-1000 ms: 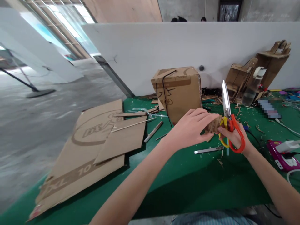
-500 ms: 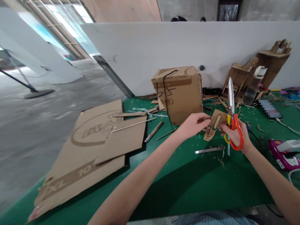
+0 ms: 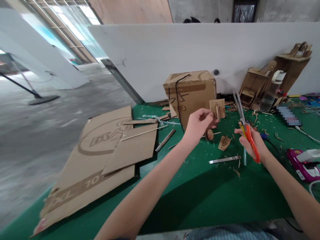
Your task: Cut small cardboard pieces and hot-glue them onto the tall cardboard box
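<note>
Both forearms (image 3: pixel 152 185) extend forward, left grip (image 3: pixel 197 126) pinched, right grip (image 3: pixel 259 142) half curled.

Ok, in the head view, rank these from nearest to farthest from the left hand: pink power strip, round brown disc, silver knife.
1. Round brown disc, just below the left hand.
2. Silver knife, lower right of the disc.
3. Pink power strip, at the far right edge.

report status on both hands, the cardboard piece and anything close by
Left hand pinching small cardboard piece. Right hand holding scissors, blades pointing away. Close by: cardboard box, slim metal tool on table.
</note>
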{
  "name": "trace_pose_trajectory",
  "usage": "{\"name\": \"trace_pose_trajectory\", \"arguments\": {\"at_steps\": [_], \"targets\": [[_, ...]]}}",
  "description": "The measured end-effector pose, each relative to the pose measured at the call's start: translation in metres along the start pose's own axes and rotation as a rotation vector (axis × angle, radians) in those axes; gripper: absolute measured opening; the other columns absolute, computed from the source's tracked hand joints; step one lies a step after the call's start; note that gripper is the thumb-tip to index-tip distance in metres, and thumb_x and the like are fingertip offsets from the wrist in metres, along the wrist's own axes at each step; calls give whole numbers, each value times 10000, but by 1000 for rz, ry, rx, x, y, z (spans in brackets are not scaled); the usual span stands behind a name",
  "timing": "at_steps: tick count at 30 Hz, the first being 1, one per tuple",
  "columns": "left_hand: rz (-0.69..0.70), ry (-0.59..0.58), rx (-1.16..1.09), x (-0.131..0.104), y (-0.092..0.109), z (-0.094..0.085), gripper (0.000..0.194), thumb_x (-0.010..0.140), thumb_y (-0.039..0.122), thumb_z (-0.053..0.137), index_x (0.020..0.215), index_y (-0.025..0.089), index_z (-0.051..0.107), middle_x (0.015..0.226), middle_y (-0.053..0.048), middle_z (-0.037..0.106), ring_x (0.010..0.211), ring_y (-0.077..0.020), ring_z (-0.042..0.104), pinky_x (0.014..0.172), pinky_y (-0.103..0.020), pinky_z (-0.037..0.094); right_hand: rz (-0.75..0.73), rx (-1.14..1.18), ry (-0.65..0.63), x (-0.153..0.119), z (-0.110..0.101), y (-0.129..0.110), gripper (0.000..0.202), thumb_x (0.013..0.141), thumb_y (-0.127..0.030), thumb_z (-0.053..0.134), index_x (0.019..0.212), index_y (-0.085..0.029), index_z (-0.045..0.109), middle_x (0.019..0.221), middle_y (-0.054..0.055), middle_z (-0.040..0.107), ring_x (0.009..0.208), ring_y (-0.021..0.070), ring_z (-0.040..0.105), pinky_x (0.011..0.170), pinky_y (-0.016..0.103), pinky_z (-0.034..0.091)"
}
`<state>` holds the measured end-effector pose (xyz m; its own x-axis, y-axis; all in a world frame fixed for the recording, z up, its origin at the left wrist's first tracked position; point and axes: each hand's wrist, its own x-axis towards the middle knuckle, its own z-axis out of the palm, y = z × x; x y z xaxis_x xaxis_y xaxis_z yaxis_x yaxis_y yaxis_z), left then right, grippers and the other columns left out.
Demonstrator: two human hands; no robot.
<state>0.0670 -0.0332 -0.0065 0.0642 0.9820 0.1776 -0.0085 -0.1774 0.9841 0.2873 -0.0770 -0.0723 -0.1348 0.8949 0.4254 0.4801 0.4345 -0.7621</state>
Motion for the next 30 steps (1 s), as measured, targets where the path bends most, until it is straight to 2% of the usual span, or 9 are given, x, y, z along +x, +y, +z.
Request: {"name": "trace_pose_trajectory", "arguments": {"at_steps": [2,5,10,16,22,30], "targets": [[49,51,10,0,4,-3,192,799,342,644,834,156,612,710,-18,678,679,-131,660,554,-208,516,-41,-46,-46,1,0,3,429,850,-577,559,1036,-195,618,1292,161,597,1007,285,682,843,391,544],[72,84,23,-2,8,-3,207,787,358,661,826,159,621,682,-11,649,658,-130,640,512,-200,488,-37,-51,-94,1,2,1,418,861,-522,544,1112,-192,597,1205,154,641,979,280,686,807,377,544],[36,25,27,-9,8,4,223,786,370,676,819,154,628,675,-17,647,681,-149,665,545,-222,522,-27,-138,-115,-1,5,-8,485,881,-451,512,1277,-170,517,1061,120,694,726,219,676,713,358,531],[30,-66,69,-12,3,8,190,824,335,650,805,151,609,670,-28,664,644,-152,680,508,-209,503,-43,-145,-88,-2,7,-9,446,905,-432,474,1249,-149,512,974,89,692,734,208,662,687,319,510],[63,-69,91,-13,6,6,174,836,308,646,755,167,581,637,5,636,474,-93,583,462,-209,488,-50,-184,-92,1,8,-8,422,920,-484,445,1167,-151,522,838,66,669,696,215,654,652,308,497],[106,-96,100,-14,8,6,191,833,301,652,728,169,561,621,24,581,542,-98,616,513,-205,531,21,-334,-84,-1,11,-7,540,920,-608,408,1175,-142,506,803,89,686,698,272,672,631,342,489]]}}
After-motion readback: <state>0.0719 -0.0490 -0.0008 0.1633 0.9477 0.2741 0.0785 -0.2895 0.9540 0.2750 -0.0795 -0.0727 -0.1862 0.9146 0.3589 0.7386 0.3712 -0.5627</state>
